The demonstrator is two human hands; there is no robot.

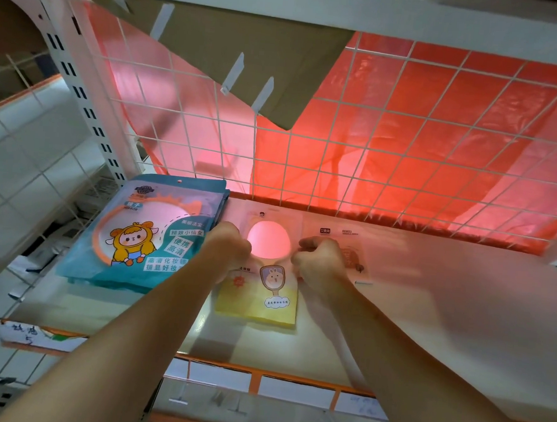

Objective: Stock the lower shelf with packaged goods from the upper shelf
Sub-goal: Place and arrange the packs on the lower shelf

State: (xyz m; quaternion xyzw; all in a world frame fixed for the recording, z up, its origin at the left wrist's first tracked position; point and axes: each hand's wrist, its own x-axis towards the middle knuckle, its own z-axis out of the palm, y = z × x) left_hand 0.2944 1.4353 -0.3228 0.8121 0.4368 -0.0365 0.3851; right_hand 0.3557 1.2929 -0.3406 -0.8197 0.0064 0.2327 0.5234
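Observation:
A yellow and white mirror package [264,295] with a round window and a rabbit drawing lies flat on the white shelf [444,321]. My left hand [227,245] grips its left edge with fingers curled. My right hand [319,261] is closed on its right edge, and partly over a pale package [355,254] lying just to the right. A stack of blue mirror packages [143,234] with a cartoon sheep girl sits at the shelf's left, close to my left forearm.
A white wire grid [390,146] backs the shelf, with red plastic sheeting behind it. A cardboard flap [248,54] hangs down from above. A white slotted upright [80,98] stands at left. Orange price rails [259,371] line the shelf's front edge.

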